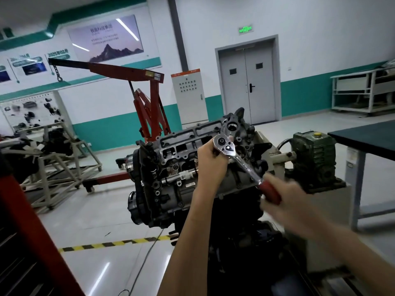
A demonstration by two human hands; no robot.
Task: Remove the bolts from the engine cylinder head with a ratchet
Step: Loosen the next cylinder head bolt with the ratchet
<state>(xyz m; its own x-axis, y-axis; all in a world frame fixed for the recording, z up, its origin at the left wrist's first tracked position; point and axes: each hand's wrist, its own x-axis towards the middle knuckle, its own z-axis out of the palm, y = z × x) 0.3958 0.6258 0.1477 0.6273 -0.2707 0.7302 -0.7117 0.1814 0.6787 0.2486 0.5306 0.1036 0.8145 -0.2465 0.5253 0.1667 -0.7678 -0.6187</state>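
The engine cylinder head (183, 144) sits tilted on a stand at the centre, its dark grey top face full of openings and bolt holes. A chrome ratchet (226, 147) with a red handle (270, 192) is held above its right part. My left hand (210, 161) grips the ratchet just under its round head, fingers curled behind it. My right hand (284, 199), blurred by motion, holds the red handle. Whatever lies under the ratchet head is hidden by my left hand.
A red engine hoist (149, 107) stands behind the engine. A green gearbox (314, 154) joins the stand at right, beside a dark table (367, 135). Another engine on a frame (53, 150) is at left. A red cabinet (19, 231) fills the lower left corner.
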